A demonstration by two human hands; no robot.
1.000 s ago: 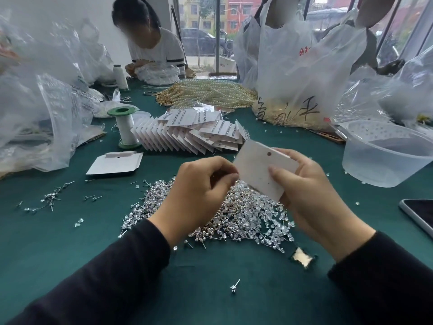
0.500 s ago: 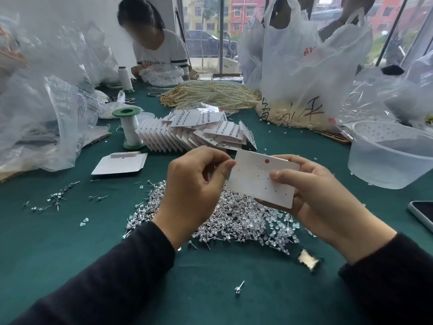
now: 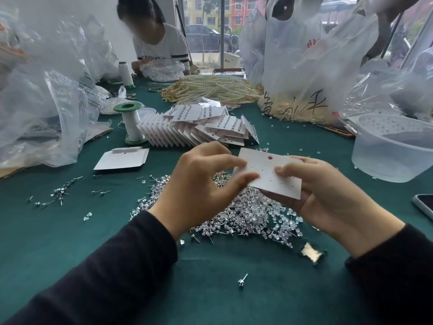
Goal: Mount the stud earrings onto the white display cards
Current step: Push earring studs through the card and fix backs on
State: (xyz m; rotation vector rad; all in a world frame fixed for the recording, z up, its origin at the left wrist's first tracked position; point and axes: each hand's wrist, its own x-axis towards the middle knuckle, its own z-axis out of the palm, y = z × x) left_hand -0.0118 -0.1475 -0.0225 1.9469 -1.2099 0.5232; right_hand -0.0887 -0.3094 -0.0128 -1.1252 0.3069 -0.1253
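Observation:
My right hand (image 3: 328,193) holds a white display card (image 3: 264,170) face up above the table, thumb on top and fingers beneath. The card shows small punched holes and one round hanging hole. My left hand (image 3: 201,184) touches the card's left edge with thumb and forefinger pinched together; anything between them is hidden. Under both hands lies a heap of stud earrings (image 3: 246,214) with clear stones. One loose stud (image 3: 242,279) lies near me on the green cloth. A fanned stack of filled cards (image 3: 199,130) sits behind the hands.
Blank cards (image 3: 121,158) and a green-capped spool (image 3: 131,123) lie at left. A clear plastic tub (image 3: 393,148) stands at right, a phone (image 3: 425,205) at the right edge. Plastic bags (image 3: 302,57), pearl strands (image 3: 210,87) and a seated person (image 3: 159,43) fill the back.
The card has tilted from steep to nearly flat, face up. My left hand has shifted right, its pinched fingers now against the card's left edge.

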